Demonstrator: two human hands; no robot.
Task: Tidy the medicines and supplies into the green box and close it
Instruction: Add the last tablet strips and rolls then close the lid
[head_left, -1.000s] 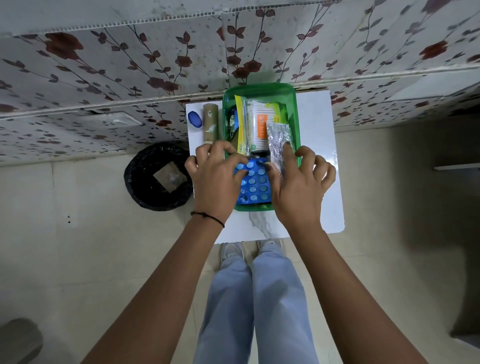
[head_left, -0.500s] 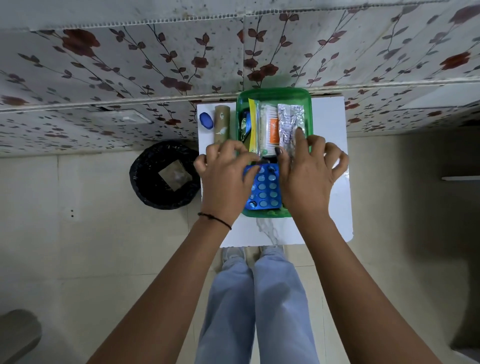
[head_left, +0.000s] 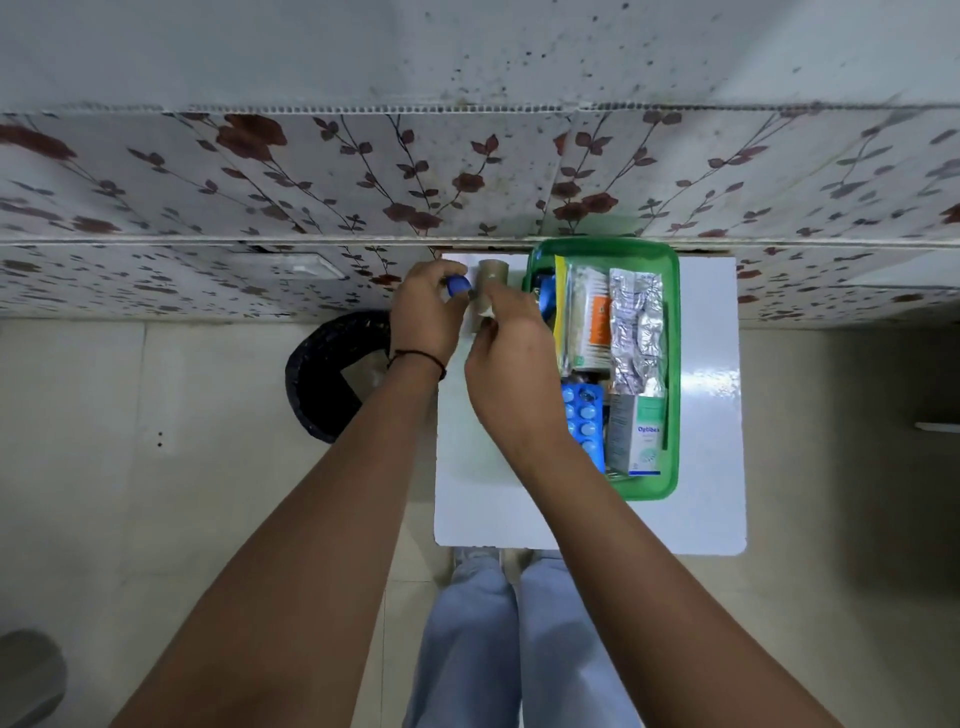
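Note:
The green box (head_left: 672, 364) stands open on the small white table (head_left: 711, 441), holding a silver foil strip (head_left: 636, 327), a cotton-swab packet (head_left: 587, 317), a blue blister pack (head_left: 582, 415) and a white Optibex carton (head_left: 641, 436). Left of the box, my left hand (head_left: 426, 312) is closed around a small blue item (head_left: 458, 285). My right hand (head_left: 509, 358) pinches the brown roll (head_left: 488, 280) beside it. No lid is visible.
A black bin (head_left: 327, 384) sits on the floor left of the table. The flower-patterned wall (head_left: 363, 182) runs right behind the table. My legs in jeans (head_left: 519, 634) are under the table's near edge.
Both hands left the box and moved left to the blue item and the brown roll. The foil strip now lies in the box, and the Optibex carton is uncovered.

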